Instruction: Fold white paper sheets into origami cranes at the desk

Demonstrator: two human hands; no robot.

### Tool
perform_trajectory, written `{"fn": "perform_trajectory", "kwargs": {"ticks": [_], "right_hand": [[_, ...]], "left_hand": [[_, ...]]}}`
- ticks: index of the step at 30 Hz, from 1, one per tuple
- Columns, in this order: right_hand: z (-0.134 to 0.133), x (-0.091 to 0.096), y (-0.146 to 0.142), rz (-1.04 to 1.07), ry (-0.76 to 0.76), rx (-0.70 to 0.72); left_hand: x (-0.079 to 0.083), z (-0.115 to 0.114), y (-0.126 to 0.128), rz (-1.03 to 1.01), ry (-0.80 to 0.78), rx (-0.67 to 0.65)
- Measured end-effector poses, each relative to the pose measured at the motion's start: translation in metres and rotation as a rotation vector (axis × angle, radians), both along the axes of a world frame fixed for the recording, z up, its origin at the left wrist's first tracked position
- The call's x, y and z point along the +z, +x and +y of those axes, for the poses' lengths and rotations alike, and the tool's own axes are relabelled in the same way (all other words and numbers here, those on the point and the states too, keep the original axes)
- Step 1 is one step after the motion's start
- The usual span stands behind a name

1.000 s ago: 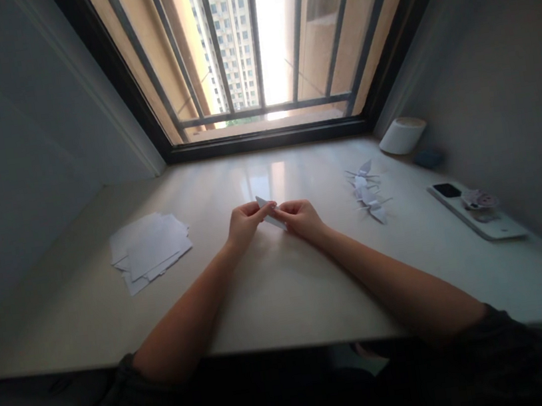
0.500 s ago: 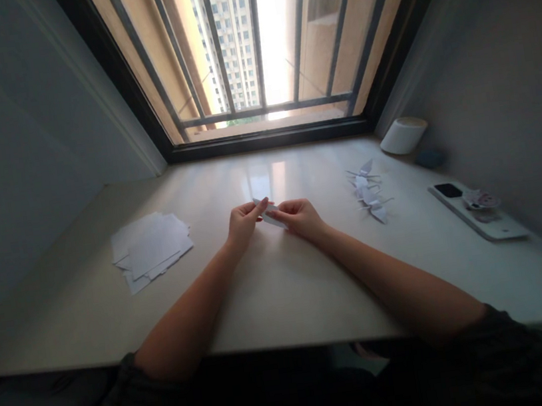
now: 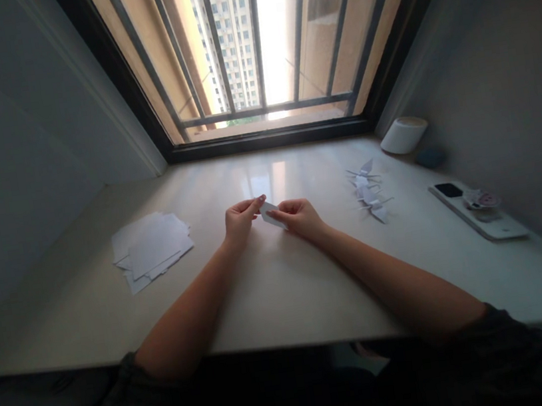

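Note:
A small folded strip of white paper [image 3: 271, 216] lies between my hands just above the pale table top [image 3: 284, 295]. My right hand [image 3: 301, 219] pinches its lower end between the fingers. My left hand [image 3: 241, 224] is right beside the paper's upper left end, its fingers close together and pointing at it. Whether those fingertips touch the paper is hard to tell. A loose pile of white paper sheets [image 3: 152, 250] lies to the left of my left hand. Several folded paper cranes [image 3: 368, 193] sit to the right of my right hand.
A white smartphone [image 3: 474, 215] with a black camera block and a small sticker or charm lies at the right. Behind it stand a white cylindrical roll [image 3: 403, 135] and a small dark blue object [image 3: 429, 157]. A barred window [image 3: 257, 50] rises beyond the table's far edge, with grey walls on both sides.
My left hand has drawn slightly left, its fingers now lifted at the paper's upper end. The paper stays between my hands, and the sheets and cranes have not moved.

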State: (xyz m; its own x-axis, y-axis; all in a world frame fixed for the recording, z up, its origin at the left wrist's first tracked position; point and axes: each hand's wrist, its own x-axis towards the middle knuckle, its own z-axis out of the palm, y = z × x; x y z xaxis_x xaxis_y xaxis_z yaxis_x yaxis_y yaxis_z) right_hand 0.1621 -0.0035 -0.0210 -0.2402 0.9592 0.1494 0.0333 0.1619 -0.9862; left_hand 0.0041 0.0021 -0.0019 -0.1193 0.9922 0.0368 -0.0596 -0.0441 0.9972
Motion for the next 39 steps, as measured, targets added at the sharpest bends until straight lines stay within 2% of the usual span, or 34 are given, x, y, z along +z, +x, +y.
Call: {"fn": "perform_trajectory", "kwargs": {"ticks": [9, 18, 21, 25, 30, 39], "right_hand": [[-0.0013, 0.0022, -0.0001, -0.026, 0.008, -0.005], [-0.0027, 0.0037, 0.0006, -0.009, -0.017, 0.012], [-0.0026, 0.0039, 0.0006, 0.007, -0.041, -0.022], [-0.0011, 0.0046, 0.0013, 0.081, -0.077, -0.117], [-0.0001, 0.0052, 0.0023, 0.106, -0.058, -0.152], [0.0013, 0.0049, 0.0009, 0.093, -0.036, -0.127]], "left_hand": [[0.0035, -0.003, -0.0005, -0.023, -0.03, -0.023], [-0.0033, 0.0011, -0.0015, -0.05, -0.048, -0.005], [-0.0016, -0.0001, -0.0006, -0.064, -0.033, -0.028], [0.0009, -0.0017, -0.0005, 0.008, -0.004, -0.071], [-0.0008, -0.0036, 0.0004, 0.134, 0.032, -0.138], [-0.0024, -0.0052, 0.0035, 0.09, 0.037, -0.084]]}}
